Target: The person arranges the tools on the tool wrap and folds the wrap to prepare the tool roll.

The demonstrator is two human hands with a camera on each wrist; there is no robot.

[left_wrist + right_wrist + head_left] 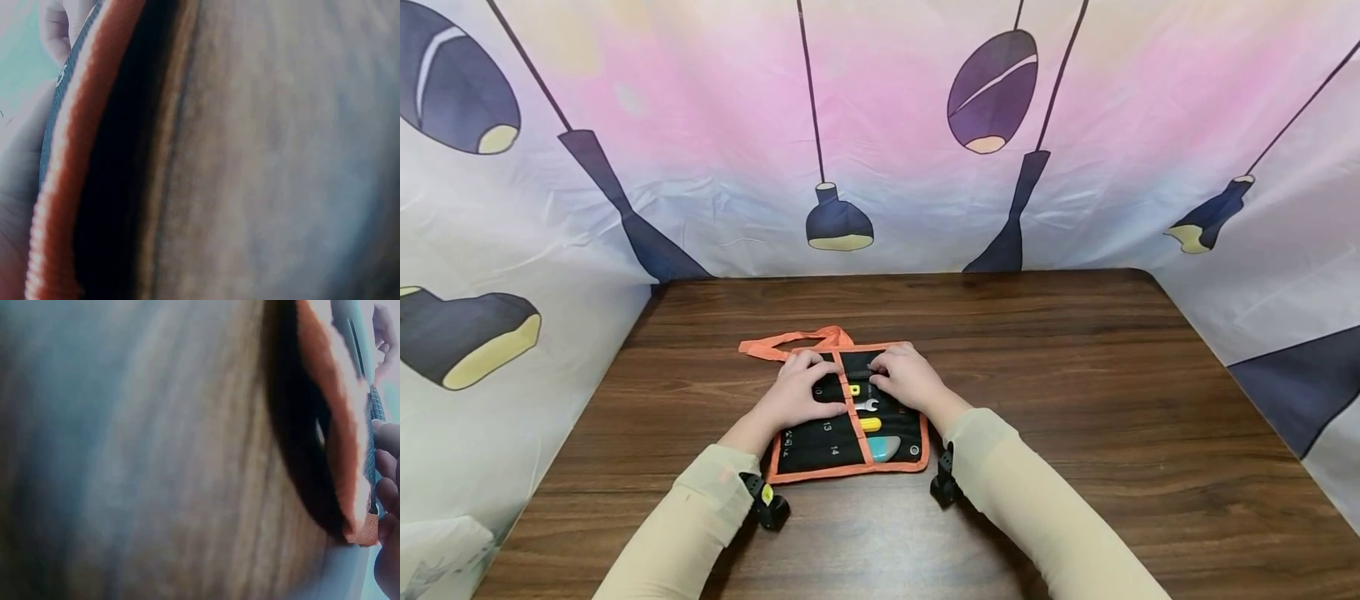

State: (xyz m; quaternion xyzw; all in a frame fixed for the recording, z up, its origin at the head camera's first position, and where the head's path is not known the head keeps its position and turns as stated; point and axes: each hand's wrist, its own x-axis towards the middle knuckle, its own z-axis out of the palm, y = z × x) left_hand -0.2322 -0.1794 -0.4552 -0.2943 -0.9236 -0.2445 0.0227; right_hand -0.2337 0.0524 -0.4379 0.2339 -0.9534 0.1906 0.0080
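A black tool roll with orange trim lies unrolled on the table, its pockets to the left of an orange band. My left hand rests on the pocket side with thumb and fingers spread. At the upper right, my right hand pinches a thin black tool with a ribbed surface; its far end is hidden. Below it, a small yellow piece, an open-ended wrench, a yellow handle and a teal rounded handle stick out of the pockets. In the right wrist view, fingers touch the ribbed tool.
An orange strap loops out from the roll's far left corner. The brown wooden table extends around it. Behind hangs a cloth printed with lamps. A black wrist camera sits on the left cuff, another on the right.
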